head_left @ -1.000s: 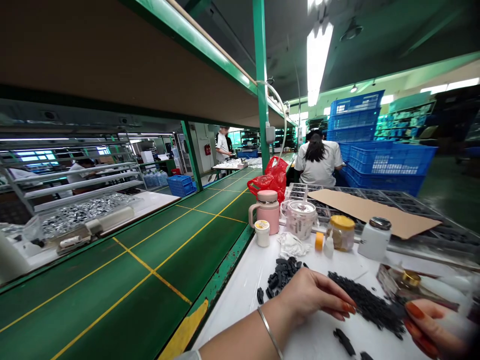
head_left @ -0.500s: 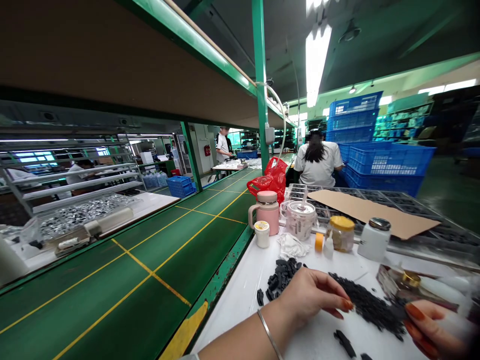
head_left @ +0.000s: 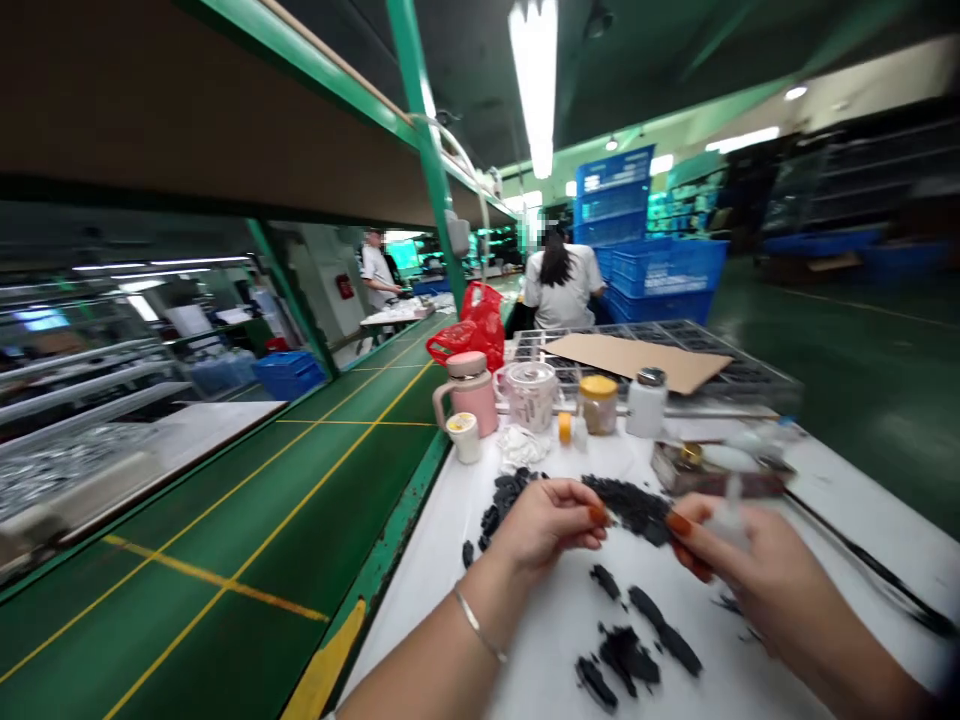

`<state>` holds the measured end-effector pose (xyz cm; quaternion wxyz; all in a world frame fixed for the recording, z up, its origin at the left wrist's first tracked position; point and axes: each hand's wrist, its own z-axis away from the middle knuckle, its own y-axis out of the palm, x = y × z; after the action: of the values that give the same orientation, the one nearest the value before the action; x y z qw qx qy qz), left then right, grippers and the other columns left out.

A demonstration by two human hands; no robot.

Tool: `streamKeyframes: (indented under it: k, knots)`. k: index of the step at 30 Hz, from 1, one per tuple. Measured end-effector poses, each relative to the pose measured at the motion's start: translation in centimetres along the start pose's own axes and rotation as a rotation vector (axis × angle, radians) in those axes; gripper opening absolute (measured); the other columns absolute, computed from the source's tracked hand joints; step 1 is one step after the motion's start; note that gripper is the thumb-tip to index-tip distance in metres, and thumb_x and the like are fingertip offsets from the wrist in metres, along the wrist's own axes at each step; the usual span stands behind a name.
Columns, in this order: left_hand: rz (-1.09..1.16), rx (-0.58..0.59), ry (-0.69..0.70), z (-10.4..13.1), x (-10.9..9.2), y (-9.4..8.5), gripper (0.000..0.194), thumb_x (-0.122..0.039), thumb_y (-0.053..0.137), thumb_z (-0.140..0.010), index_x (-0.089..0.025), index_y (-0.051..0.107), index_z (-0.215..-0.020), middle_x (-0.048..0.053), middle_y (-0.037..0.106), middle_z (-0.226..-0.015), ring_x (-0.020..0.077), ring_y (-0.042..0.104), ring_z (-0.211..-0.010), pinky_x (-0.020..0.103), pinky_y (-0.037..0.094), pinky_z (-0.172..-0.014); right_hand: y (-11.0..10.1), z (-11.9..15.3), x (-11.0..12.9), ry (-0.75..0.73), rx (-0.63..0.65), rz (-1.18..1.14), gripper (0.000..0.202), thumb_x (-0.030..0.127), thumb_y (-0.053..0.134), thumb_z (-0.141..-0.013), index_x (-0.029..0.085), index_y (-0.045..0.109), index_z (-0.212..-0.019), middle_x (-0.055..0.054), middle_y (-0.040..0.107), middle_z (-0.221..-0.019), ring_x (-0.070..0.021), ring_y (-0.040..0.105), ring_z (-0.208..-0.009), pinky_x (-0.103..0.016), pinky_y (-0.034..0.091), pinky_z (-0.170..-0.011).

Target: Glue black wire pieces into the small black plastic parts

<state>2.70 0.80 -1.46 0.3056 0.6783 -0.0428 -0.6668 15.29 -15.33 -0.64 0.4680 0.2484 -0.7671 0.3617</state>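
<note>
My left hand (head_left: 551,522) is closed in a pinch, thumb against fingertips, just in front of a long heap of small black parts (head_left: 630,508); what it pinches is too small to make out. My right hand (head_left: 739,550) is closed, with a small translucent dropper bottle (head_left: 729,522) held in it, nozzle pointing up. Whether its thumb and finger also grip a black part is unclear against the dark heap. Behind my left hand lies a pile of larger black pieces (head_left: 501,500). Nearer me, loose black pieces (head_left: 628,655) rest on the white tabletop (head_left: 442,620).
A pink mug (head_left: 474,400), a white tub (head_left: 463,438), a yellow-lidded jar (head_left: 598,405) and a white bottle (head_left: 646,405) line the back. Cardboard (head_left: 637,360) covers a divided tray. The green conveyor belt (head_left: 300,500) runs at left. A person (head_left: 562,285) sits beyond, beside blue crates (head_left: 664,270).
The camera view has swung right and tilted, bringing more of the table and the nearer black pieces into sight. My right hand, with the bottle, now shows fully and nearer my left hand.
</note>
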Motion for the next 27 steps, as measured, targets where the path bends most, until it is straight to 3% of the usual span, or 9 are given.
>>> streamKeyframes:
  k: [5,16,22,27]
  knots:
    - [0.036,0.069,-0.047,0.1,-0.2,0.1,0.038,-0.026,0.085,-0.061,-0.007,0.057,-0.078,0.006,0.058,-0.075,0.008,0.054,-0.06,0.012,0.044,-0.05,0.3,0.0,2.1,0.051,0.092,-0.161,0.04,0.049,0.062,-0.084,0.015,0.054,-0.064,-0.002,0.054,-0.057,-0.0122,0.045,-0.052,-0.024,0.035,-0.05]
    - [0.062,0.138,-0.083,0.4,-0.2,0.0,0.03,-0.023,0.081,-0.069,-0.008,0.057,-0.08,0.004,0.053,-0.082,0.0099,0.053,-0.069,0.017,0.052,-0.055,0.7,0.6,3.1,0.043,0.138,-0.189,0.036,0.044,0.064,-0.083,0.014,0.056,-0.065,-0.002,0.058,-0.057,-0.012,0.049,-0.053,-0.022,0.037,-0.053]
    - [0.14,0.321,-0.109,0.5,0.0,-0.5,0.028,-0.022,0.077,-0.074,-0.009,0.052,-0.075,0.002,0.049,-0.076,0.0088,0.053,-0.062,0.019,0.052,-0.054,0.9,1.0,3.2,0.073,0.183,-0.239,0.038,0.047,0.067,-0.08,0.013,0.056,-0.066,0.0,0.053,-0.055,-0.0107,0.043,-0.05,-0.021,0.032,-0.047]
    - [0.07,0.381,-0.117,0.5,0.2,-0.6,0.034,-0.024,0.077,-0.073,-0.01,0.046,-0.068,0.001,0.047,-0.069,0.0093,0.051,-0.056,0.02,0.05,-0.051,1.0,1.4,3.6,0.021,0.234,-0.274,0.037,0.045,0.068,-0.079,0.014,0.056,-0.065,0.0,0.053,-0.056,-0.0098,0.041,-0.05,-0.02,0.03,-0.046]
